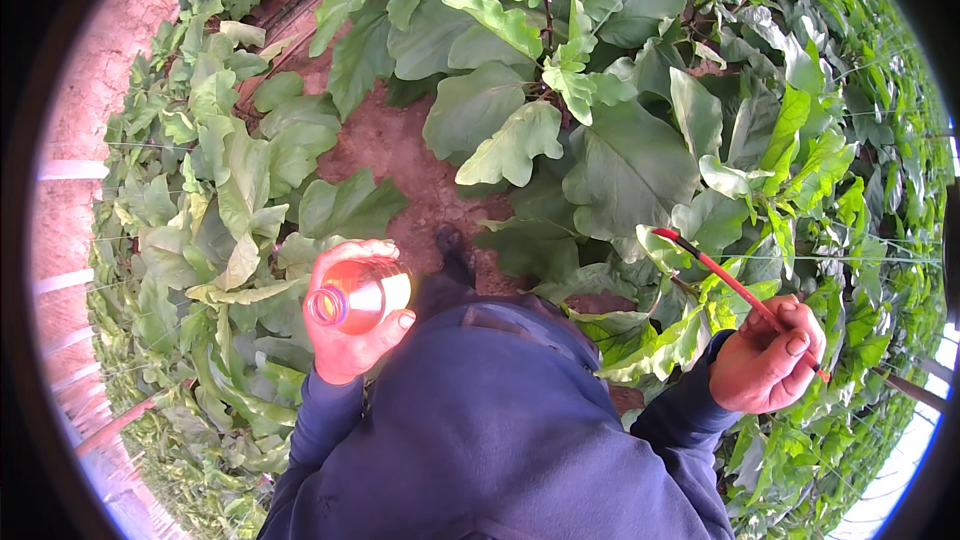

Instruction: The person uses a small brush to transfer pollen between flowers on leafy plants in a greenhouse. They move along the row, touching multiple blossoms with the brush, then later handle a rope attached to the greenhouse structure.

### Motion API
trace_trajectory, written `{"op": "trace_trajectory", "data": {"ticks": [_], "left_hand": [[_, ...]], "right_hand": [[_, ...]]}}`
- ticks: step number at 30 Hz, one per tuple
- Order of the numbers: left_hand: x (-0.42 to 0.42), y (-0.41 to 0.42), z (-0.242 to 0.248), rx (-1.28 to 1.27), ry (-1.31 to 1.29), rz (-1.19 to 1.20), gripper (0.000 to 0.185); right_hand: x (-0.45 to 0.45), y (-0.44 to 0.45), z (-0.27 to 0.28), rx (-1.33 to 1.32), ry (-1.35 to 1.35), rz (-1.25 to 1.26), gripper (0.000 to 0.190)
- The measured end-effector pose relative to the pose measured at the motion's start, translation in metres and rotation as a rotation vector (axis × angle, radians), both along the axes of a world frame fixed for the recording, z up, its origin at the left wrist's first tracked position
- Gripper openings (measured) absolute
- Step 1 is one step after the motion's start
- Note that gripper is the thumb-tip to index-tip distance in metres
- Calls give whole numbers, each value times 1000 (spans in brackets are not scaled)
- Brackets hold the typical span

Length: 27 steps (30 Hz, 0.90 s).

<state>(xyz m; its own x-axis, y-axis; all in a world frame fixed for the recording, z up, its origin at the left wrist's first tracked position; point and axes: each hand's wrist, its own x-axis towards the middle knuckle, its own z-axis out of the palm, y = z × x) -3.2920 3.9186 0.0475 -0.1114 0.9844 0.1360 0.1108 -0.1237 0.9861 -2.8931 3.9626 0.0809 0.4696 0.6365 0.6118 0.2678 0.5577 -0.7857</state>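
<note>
My left hand [349, 349] grips a small open-necked bottle [367, 294] with red-orange contents or tint, its mouth tilted towards me. On the right, my right hand [772, 360] pinches a thin red brush [739, 289] between thumb and fingers. The brush's dark and red tip points up and left, close to the leaves of an eggplant-like plant [675, 337]. Broad green leaves [626, 165] spread between and beyond my hands. How full the bottle is, I cannot tell.
Leafy plant rows stand on the left [240, 180] and right [817, 157]. Reddish bare soil [390, 142] shows between them, with a dark shoe [454, 244] on it. Thin strings run through the foliage. A pale wall-like surface [97, 67] lies at the far left.
</note>
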Motion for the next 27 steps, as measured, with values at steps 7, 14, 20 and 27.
{"op": "trace_trajectory", "data": {"ticks": [7,14,20,27], "left_hand": [[-101,47,-9,52,-37,25,80],[-193,78,-7,30,-15,58,80],[-231,103,-10,32,-86,139,82],[-276,143,-19,-15,-49,185,83]], "right_hand": [[-123,71,0,-115,-101,45,30],[-200,145,34,-160,-164,-148,30],[-234,214,52,-244,-284,-211,26],[-260,322,31,-298,-315,-194,21]]}}
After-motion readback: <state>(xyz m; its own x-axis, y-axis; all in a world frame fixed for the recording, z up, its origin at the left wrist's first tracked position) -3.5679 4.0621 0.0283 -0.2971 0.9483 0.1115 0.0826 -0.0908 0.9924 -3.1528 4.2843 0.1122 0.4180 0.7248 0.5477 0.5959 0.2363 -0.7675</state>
